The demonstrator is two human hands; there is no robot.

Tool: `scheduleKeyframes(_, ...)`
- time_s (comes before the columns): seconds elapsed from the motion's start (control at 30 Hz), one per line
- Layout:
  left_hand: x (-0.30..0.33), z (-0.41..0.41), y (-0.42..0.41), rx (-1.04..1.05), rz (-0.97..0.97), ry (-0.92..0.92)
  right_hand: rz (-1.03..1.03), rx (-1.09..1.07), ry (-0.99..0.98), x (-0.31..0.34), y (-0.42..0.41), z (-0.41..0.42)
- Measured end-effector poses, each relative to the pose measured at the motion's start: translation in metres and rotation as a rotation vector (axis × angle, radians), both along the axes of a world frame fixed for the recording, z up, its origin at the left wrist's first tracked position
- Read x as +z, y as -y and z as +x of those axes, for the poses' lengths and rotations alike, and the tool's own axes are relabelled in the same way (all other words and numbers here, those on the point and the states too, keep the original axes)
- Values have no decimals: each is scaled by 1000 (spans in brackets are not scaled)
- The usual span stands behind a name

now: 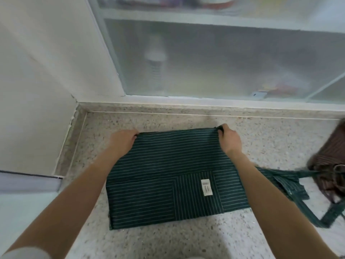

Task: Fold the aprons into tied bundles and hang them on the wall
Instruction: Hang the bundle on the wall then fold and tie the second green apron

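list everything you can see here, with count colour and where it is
green apron: one, dark green with thin pale stripes, lying flat and folded on the counter in the middle
label: one, white, on the green apron's near right part
apron straps: dark green, trailing off to the right of the apron
brown apron: one, brown striped, bunched at the right edge
counter: one, speckled pale stone
cabinet: one, frosted panels, behind the counter; blurred items inside
wall: white, on the left
left hand: gripping the apron's far left corner
right hand: gripping the far right corner
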State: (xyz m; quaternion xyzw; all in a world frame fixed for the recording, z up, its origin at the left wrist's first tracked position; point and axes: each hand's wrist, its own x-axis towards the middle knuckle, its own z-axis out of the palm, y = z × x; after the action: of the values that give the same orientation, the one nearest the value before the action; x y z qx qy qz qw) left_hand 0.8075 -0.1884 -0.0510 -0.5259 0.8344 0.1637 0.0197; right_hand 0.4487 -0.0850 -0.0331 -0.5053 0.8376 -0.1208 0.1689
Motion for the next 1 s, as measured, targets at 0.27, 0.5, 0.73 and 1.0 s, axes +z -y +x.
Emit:
scheduleKeyframes(0.27,-32,1,8,5,-84,69,181,-28,-99,-36,27,-8)
scheduleKeyframes(0.5,-39,-5,18,49,-174,77,289,-148,-188,-49,38,-19)
scheduleKeyframes(0.73,-44,-22,12,107,-282,39,68,-88,-135,-49,25,-14)
scheduleKeyframes(1.0,-28,-133,-68,-272,53,-184,64,-301,-246,-50,-70,2)
